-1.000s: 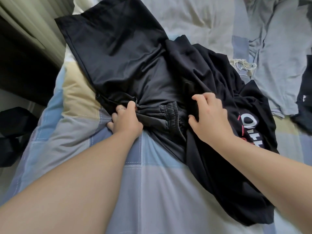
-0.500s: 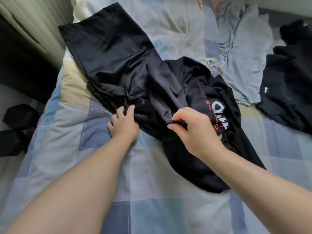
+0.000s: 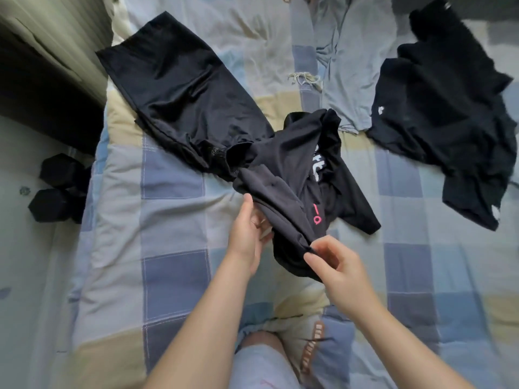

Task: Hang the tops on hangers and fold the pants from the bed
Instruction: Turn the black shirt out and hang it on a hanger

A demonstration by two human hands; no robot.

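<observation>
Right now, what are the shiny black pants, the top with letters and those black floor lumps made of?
The black pants look like thin, slick synthetic cloth: light glints off their smooth folds. The printed top looks like soft, matte knit, perhaps cotton: it drapes limply without shine. The lumps are dumbbells with dull black angular heads, probably rubber-coated, though that is a guess.

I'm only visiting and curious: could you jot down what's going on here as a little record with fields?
setting: checked quilt on a bed
in hand: black printed top, bunched, partly raised off the quilt
left hand: fingers lie under the top's cloth
right hand: pinches the top's near edge
beside it: black pants, spread out, not yet folded
elsewhere on the bed: grey garment; another black top
floor: black dumbbells
</observation>
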